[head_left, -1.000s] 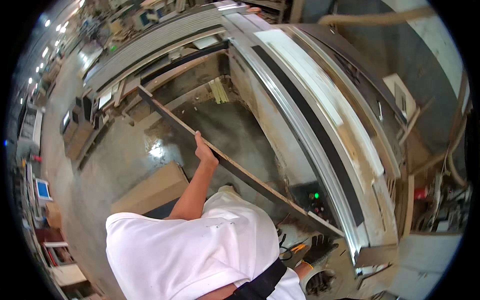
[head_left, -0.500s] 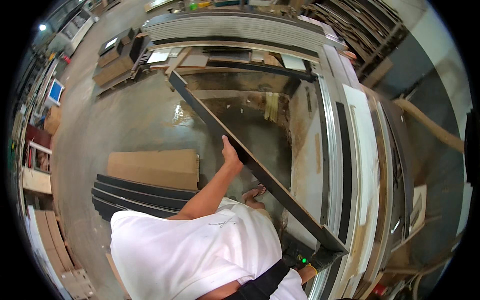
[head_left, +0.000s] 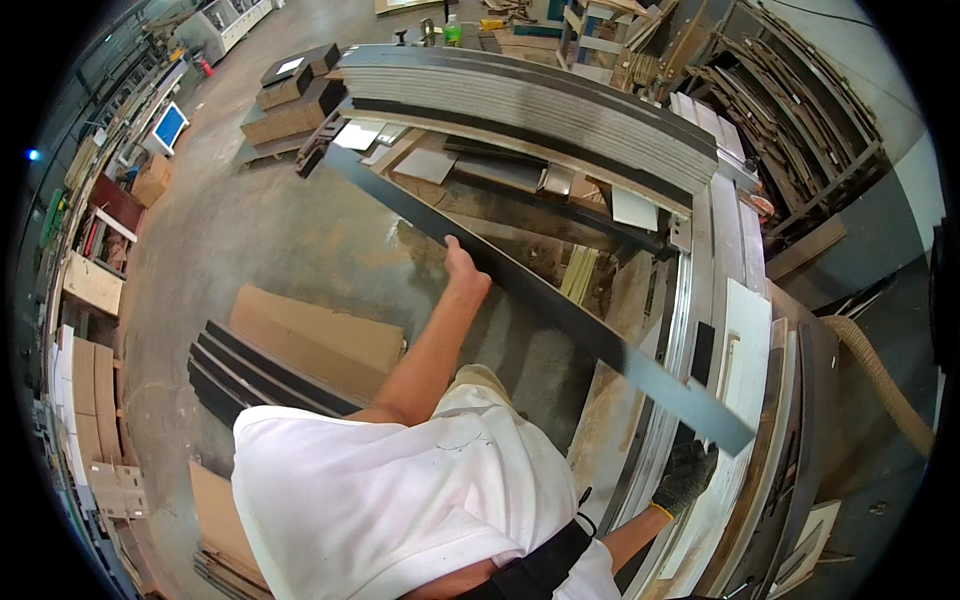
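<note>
A long, narrow dark board [head_left: 540, 302] slants across in front of me from far left to near right, its right end catching light. My bare left hand [head_left: 466, 268] is closed on its near edge, left of the middle, thumb up. My right hand [head_left: 685, 478], in a dark glove with a yellow cuff, is just below the board's right end, over the machine table's white strip [head_left: 742, 345]. Its fingers are dark and partly hidden at the board's edge; whether they grip it is unclear.
A stack of long panels [head_left: 530, 110] lies across the frame at the back. More dark strips [head_left: 270, 375] lie beside flat cardboard [head_left: 310, 335] on the floor at left. Boxes [head_left: 290, 110] stand on a pallet far left; a ribbed hose [head_left: 880, 375] hangs right.
The board has turned so its broad face shows, and its right end has moved up and right. My right hand has moved away from the near end, to the right. The view has shifted.
</note>
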